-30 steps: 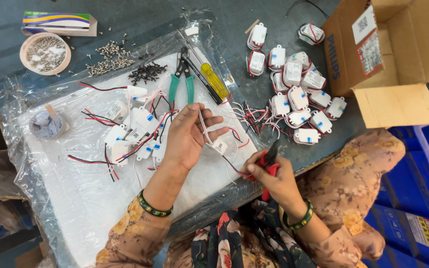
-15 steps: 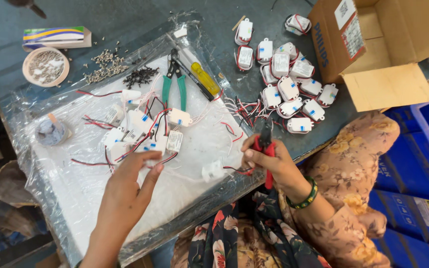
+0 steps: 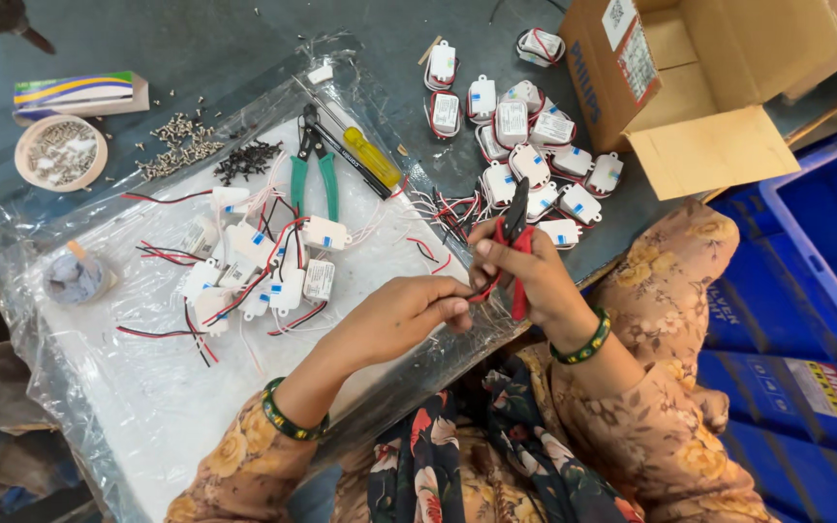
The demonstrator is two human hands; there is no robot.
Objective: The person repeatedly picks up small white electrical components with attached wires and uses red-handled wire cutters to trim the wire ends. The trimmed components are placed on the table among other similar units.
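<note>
My right hand grips red-handled wire cutters near the table's front edge, jaws pointing up and away. My left hand lies just left of it, fingertips pinched at a thin wire by the cutter handles; the wire is mostly hidden under the fingers. To the left, on a white plastic-covered sheet, lies a cluster of small white driver modules with red, black and white leads. A second pile of the same white modules sits beyond my right hand.
Green-handled pliers and a yellow-handled screwdriver lie at the sheet's far edge. Loose screws, a round dish of screws and a small striped box sit far left. An open cardboard box and blue crates stand right.
My left hand left the module cluster and came right to meet the cutters. My right hand rose slightly with the cutters.
</note>
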